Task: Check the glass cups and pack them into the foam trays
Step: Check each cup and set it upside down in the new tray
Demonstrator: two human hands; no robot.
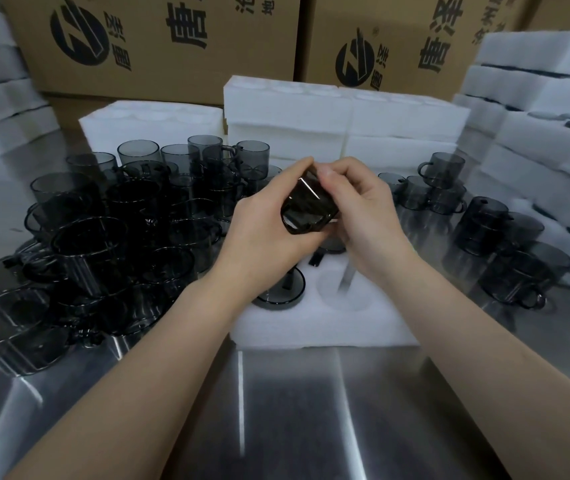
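Note:
A dark smoked-glass cup [311, 206] is held tilted above the foam tray [311, 327] at the middle of the steel table. My left hand [262, 230] grips it from the left and below. My right hand [363, 216] grips it from the right, thumb on its upper edge. Under the hands, one cup [281, 289] sits in a tray pocket, with an unfilled round pocket [342, 292] beside it. The tray's far part is hidden by my hands.
A crowd of several smoked-glass cups [103, 237] fills the table's left side. More cups [505, 244] stand at the right. Stacks of white foam trays [345, 123] stand behind and along both sides [546, 109]. Printed cardboard boxes [158, 39] form the back wall.

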